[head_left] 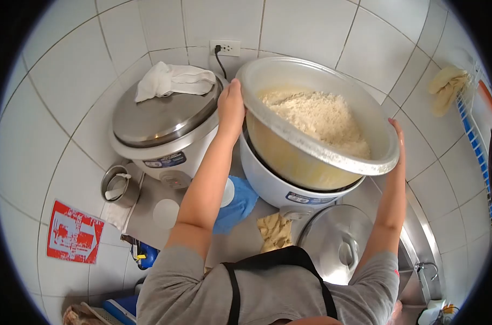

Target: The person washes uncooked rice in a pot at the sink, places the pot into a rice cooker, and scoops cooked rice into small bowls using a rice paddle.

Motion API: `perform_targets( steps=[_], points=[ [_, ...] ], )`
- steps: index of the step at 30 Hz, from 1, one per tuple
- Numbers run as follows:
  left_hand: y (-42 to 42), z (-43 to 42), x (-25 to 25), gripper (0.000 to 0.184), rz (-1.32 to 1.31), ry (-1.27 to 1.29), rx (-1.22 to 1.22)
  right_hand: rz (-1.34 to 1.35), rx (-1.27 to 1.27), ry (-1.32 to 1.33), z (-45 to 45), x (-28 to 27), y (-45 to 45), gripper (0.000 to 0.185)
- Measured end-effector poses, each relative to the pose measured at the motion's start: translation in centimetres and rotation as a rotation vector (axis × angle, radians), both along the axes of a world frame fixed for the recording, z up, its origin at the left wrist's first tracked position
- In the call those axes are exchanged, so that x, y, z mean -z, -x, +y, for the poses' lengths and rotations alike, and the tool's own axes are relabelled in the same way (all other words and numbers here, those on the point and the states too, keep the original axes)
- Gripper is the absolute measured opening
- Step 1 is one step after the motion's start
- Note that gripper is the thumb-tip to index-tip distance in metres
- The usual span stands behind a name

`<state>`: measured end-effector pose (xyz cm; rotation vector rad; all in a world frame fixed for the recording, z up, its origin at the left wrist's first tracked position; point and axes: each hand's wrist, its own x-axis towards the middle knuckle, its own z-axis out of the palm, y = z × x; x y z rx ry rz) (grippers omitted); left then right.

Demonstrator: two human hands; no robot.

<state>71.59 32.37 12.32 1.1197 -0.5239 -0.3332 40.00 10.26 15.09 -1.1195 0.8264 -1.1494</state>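
My left hand (232,107) grips the left rim of a large metal rice cooker pot (289,143), and my right hand (397,135) is on its right rim. Cooked rice (322,119) fills the lower part of the pot. Tilted, the pot sits partly raised over the white rice cooker body (267,181), whose dark inner edge shows below it. Most of the fingers of both hands are hidden behind the pot's rim. In front of the cooker lie a crumpled tan cloth (276,230) and a round metal lid (338,238) with a handle.
A second rice cooker (170,162) with a closed lid stands to the left, a white cloth (175,80) on top. Beside it is a metal container (120,186) holding a white scoop. A blue cloth (238,203) lies on the steel counter. A wire rack (476,141) hangs at the right wall.
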Motion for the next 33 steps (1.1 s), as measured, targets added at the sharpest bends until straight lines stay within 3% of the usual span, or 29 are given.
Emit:
perform_targets(
  steps=[5,11,14,18,20,23,27,29,31,32,33],
  points=[
    [-1.5,-1.4,5.0,0.042,-0.16,-0.075,-0.087,0.226,-0.037,0.026,-5.8,4.2,0.3,0.042],
    [0.0,-0.4,8.3,0.039,-0.268,-0.362,-0.222,0.385,0.157,0.077,-9.2,7.7,0.1,0.047],
    [0.6,-0.1,9.0,0.038,-0.357,-0.429,-0.267,0.462,0.136,0.203,-11.8,9.7,1.2,0.045],
    [1.7,0.5,8.7,0.038,-0.349,-0.551,-0.291,0.618,-0.091,0.314,-12.4,9.7,2.1,0.042],
    [1.8,0.7,9.0,0.039,-0.508,-0.598,-0.354,0.733,-0.087,0.394,-13.4,9.8,2.4,0.041],
    [1.6,1.1,10.0,0.039,-0.596,-0.642,-0.374,0.972,-0.355,0.23,-16.6,8.8,3.6,0.05],
    [1.6,1.6,10.7,0.039,-0.616,-0.624,-0.359,1.791,-0.22,0.385,-18.1,2.0,-3.6,0.048],
    [2.5,3.2,10.2,0.039,-0.61,-0.679,-0.308,1.595,-0.33,0.503,-17.0,-2.4,-12.9,0.053],
    [4.3,6.1,7.9,0.039,-0.618,-0.781,-0.261,1.154,-0.436,1.092,-8.9,-4.8,-22.7,0.051],
    [4.9,8.2,7.7,0.037,-0.605,-0.747,-0.251,1.063,-0.629,1.151,-4.1,-5.7,-28.0,0.05],
    [5.6,10.4,7.6,0.036,-0.595,-0.708,-0.243,0.846,-0.655,1.158,2.3,-5.3,-32.0,0.054]
  ],
)
